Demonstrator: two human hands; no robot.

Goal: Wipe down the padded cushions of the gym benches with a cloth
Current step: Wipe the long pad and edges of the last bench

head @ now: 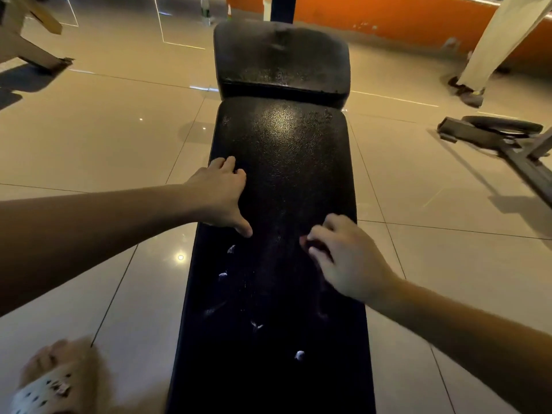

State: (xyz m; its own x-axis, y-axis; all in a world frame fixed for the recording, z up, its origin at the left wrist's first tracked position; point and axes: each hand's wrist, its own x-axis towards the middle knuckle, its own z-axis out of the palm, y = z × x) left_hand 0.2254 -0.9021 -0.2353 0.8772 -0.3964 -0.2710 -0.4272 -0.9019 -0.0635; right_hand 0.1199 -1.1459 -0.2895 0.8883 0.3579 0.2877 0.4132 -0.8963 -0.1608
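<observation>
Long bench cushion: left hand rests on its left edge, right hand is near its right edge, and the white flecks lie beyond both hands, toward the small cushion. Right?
No. The head view shows the white flecks on the near part of the long cushion, toward the camera, not beyond the hands. The left hand and right hand are as you say.

Left hand (219, 192) and right hand (343, 258) on the long cushion (283, 162) (short cushion (280, 55) just beyond it).
</observation>
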